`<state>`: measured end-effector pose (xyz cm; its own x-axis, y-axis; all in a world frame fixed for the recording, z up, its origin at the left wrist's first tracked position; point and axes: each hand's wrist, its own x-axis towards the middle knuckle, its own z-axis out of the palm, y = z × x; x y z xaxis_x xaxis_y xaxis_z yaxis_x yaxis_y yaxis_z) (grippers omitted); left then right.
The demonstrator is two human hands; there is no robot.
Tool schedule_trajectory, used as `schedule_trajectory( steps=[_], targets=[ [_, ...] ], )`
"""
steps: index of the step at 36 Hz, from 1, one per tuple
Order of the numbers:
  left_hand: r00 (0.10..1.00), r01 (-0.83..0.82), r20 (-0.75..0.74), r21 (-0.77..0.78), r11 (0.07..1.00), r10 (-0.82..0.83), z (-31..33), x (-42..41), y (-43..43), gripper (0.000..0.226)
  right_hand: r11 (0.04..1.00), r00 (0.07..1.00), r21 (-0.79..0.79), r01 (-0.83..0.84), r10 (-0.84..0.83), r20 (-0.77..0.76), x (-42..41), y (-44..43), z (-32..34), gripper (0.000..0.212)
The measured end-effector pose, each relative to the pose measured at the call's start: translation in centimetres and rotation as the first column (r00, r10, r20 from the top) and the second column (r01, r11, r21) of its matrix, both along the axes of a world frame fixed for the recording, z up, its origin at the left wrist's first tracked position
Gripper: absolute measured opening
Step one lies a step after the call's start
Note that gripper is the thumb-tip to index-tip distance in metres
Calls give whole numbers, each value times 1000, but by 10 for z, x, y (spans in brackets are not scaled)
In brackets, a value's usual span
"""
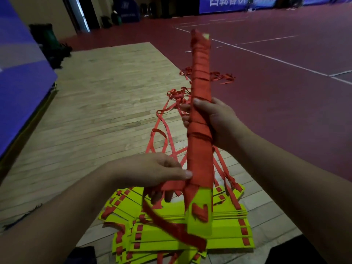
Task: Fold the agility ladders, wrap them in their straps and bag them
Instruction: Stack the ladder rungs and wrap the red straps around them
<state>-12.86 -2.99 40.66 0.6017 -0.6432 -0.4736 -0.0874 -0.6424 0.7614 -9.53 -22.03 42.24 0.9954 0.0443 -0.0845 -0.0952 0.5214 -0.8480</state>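
A person's right hand (209, 121) clasps the middle of a strap-wound ladder bundle (201, 82) raised above the wooden floor (114, 92). The left hand (158, 172) pinches its trailing red strap (177, 229) — probably light, stiff rungs, limp webbing — best gripped mid-bundle.

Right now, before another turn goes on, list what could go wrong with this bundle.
1. The free red strap hangs slack below the left hand; if that grip eases, the last turns on the wrapped bundle may loosen.
2. The right hand holds only mid-length, so the bare yellow end could fan out.
3. The tail may snag the loose straps on the floor.
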Motion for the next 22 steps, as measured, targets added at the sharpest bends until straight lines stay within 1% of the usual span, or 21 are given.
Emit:
schedule_trajectory(
  steps=[1, 2, 3, 4, 5, 6, 7, 8, 10, 12, 13, 15, 17, 18, 20, 21, 22],
  targets=[
    [1000, -28, 8, 2, 1000, 28, 0, 0, -5, 33, 995, 999, -84, 49, -48, 14, 1, -2, -3, 29],
    [998, -48, 52, 27, 998, 46, -4, -1, -7, 35, 983, 996, -155, 93, -90, 27, 4, -4, -8, 30],
    [991, -83, 110, 72, 994, 75, -7, -2, -11, 43, 966, 990, -220, 138, -134, 37, 4, -2, -10, 31],
    [984, -104, 154, 110, 989, 86, -11, -3, -14, 55, 956, 986, -241, 168, -162, 47, 4, 0, -12, 32],
    [972, -125, 214, 142, 982, 93, -14, -6, -18, 66, 951, 981, -241, 194, -191, 38, 4, 3, -13, 32],
    [952, -146, 292, 164, 976, 93, -19, -6, -20, 70, 954, 977, -212, 212, -214, 15, 6, 5, -13, 31],
    [923, -160, 376, 196, 968, 76, -22, -7, -22, 65, 962, 975, -172, 214, -221, -24, 7, 8, -12, 30],
    [894, -176, 444, 217, 960, 63, -22, -9, -24, 56, 971, 975, -131, 199, -210, -71, 7, 9, -10, 32],
    [851, -200, 521, 210, 957, 63, -20, -11, -26, 42, 988, 977, -36, 149, -153, -148, 9, 10, -6, 35],
    [881, -201, 457, 128, 971, 122, -13, -9, -27, 34, 988, 983, 100, 116, -100, -154, 7, 8, -1, 25],
    [914, -196, 371, 53, 979, 163, -9, -8, -26, 32, 981, 989, 171, 96, -74, -131, 5, 5, 1, 20],
    [962, -230, 111, -150, 962, 248, -1, -7, -22, 37, 964, 997, 264, 6, 13, -72, 3, -1, 3, 15],
    [946, -323, -129, -310, 894, 297, 1, -7, -16, 58, 956, 992, 270, -113, 124, -26, 1, -4, 3, 17],
    [934, -351, -206, -355, 867, 293, 0, -6, -14, 67, 954, 985, 251, -166, 173, -4, 2, -5, 0, 20],
    [923, -362, -283, -410, 837, 260, -3, -8, -14, 76, 945, 968, 210, -251, 252, 25, 1, -3, -5, 28],
    [917, -369, -311, -425, 826, 249, -3, -8, -15, 77, 937, 959, 205, -282, 281, 30, -1, 0, -7, 35],
    [913, -371, -333, -432, 822, 237, -4, -8, -17, 72, 934, 955, 203, -294, 295, 28, -3, 4, -9, 43]
  ],
)
